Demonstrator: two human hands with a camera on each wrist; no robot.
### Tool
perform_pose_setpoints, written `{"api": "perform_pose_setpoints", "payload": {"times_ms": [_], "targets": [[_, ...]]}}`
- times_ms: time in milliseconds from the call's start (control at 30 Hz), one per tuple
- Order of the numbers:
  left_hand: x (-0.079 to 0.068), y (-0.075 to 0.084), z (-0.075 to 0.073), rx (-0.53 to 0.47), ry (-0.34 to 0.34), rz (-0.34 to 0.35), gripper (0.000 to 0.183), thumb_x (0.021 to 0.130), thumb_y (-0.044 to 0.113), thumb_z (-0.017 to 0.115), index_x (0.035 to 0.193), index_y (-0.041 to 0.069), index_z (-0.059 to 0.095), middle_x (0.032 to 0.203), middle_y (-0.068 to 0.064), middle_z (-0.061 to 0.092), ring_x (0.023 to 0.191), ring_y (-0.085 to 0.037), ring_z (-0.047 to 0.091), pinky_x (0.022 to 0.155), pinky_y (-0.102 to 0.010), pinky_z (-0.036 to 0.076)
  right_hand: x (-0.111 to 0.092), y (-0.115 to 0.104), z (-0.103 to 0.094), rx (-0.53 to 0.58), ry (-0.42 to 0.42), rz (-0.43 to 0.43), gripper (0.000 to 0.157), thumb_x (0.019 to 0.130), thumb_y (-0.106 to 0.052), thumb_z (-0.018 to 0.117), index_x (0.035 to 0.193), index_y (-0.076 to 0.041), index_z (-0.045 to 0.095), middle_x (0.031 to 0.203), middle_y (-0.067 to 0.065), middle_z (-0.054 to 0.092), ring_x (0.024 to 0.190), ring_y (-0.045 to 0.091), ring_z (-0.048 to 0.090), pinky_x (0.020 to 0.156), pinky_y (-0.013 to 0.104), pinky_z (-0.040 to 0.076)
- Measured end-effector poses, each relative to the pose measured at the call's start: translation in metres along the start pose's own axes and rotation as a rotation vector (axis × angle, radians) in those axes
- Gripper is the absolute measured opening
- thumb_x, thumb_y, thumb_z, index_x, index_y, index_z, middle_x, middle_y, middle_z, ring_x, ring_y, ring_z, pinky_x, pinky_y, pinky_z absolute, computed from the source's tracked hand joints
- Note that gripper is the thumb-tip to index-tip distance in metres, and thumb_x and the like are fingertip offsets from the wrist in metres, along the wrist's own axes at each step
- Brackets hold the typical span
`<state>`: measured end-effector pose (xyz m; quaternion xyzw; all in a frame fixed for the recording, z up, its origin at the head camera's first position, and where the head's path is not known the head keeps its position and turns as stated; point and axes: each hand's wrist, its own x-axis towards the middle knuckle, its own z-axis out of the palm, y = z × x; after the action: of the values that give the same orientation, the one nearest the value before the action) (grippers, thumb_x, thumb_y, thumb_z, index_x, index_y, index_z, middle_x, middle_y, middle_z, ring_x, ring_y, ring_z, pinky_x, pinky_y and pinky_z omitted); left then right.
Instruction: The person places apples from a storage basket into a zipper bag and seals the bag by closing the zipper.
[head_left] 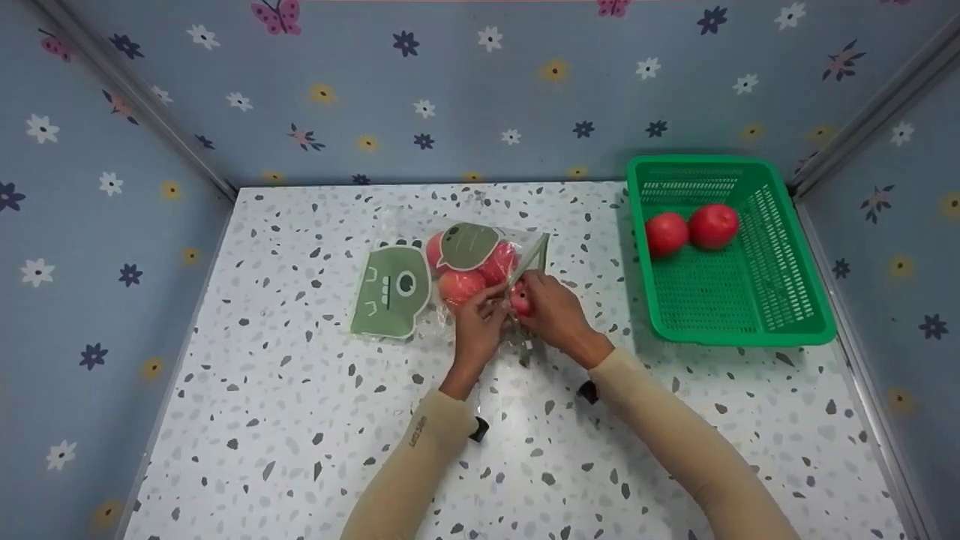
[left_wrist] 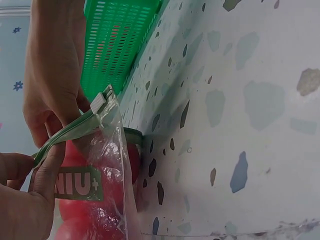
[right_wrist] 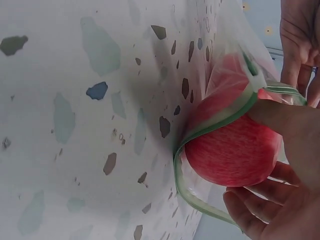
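A clear zip bag (head_left: 471, 246) with green printing lies on the table, several red apples (head_left: 460, 287) inside it. My left hand (head_left: 478, 330) pinches the green zip edge of its mouth, thumb against fingers in the left wrist view. In my right hand (head_left: 561, 313) is another red apple (right_wrist: 235, 150), gripped between thumb and fingers. This apple sits partway in the bag's mouth, and the green zip strip (right_wrist: 220, 125) runs across it. A white slider (left_wrist: 98, 103) shows at one end of the strip.
Right of the hands stands a green basket (head_left: 724, 296) with two red apples (head_left: 713, 226) inside. A green cartoon-face print (head_left: 390, 292) on clear plastic lies flat left of the apples. Flowered panels (head_left: 450, 90) enclose the speckled table (head_left: 300, 420) at the back and sides.
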<state>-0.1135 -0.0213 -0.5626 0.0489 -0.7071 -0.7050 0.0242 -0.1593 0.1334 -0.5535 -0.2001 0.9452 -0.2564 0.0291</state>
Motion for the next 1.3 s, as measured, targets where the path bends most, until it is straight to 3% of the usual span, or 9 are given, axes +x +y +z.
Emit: {"api": "perform_pose_setpoints", "payload": {"times_ms": [300, 833, 1033, 1300], "targets": [[-0.002, 0.001, -0.001, -0.01, 0.017, 0.007, 0.033, 0.102, -0.005, 0.062, 0.135, -0.004, 0.066, 0.129, -0.022, 0.069, 0.113, -0.032, 0.071, 0.085, -0.029, 0.062, -0.001, 0.001, 0.01, 0.07, 0.003, -0.022, 0.078, 0.089, -0.013, 0.087, 0.155, -0.009, 0.047, 0.146, 0.015, 0.056, 0.13, 0.03, 0.06, 0.111, 0.045, 0.052], [-0.002, -0.001, -0.003, -0.006, 0.016, 0.022, 0.033, 0.103, -0.003, 0.064, 0.135, -0.003, 0.066, 0.135, -0.022, 0.068, 0.121, -0.036, 0.069, 0.094, -0.037, 0.061, -0.004, 0.009, 0.009, 0.115, -0.023, -0.046, 0.076, 0.09, -0.017, 0.086, 0.156, -0.011, 0.048, 0.153, 0.019, 0.054, 0.139, 0.036, 0.055, 0.115, 0.051, 0.047], [-0.002, 0.0, -0.003, -0.011, 0.011, 0.016, 0.032, 0.103, 0.0, 0.064, 0.135, -0.003, 0.066, 0.133, -0.022, 0.068, 0.122, -0.034, 0.069, 0.094, -0.036, 0.061, -0.01, 0.009, 0.001, 0.09, -0.017, -0.042, 0.08, 0.09, -0.014, 0.086, 0.158, -0.01, 0.045, 0.156, 0.018, 0.052, 0.14, 0.035, 0.054, 0.116, 0.05, 0.047], [-0.002, 0.001, -0.003, -0.02, 0.016, 0.019, 0.031, 0.103, -0.001, 0.064, 0.133, -0.005, 0.067, 0.131, -0.022, 0.069, 0.12, -0.034, 0.069, 0.091, -0.033, 0.061, -0.029, 0.01, -0.029, -0.004, 0.044, -0.045, 0.07, 0.09, -0.017, 0.086, 0.15, -0.002, 0.052, 0.147, 0.021, 0.058, 0.13, 0.04, 0.061, 0.107, 0.055, 0.053]]}}
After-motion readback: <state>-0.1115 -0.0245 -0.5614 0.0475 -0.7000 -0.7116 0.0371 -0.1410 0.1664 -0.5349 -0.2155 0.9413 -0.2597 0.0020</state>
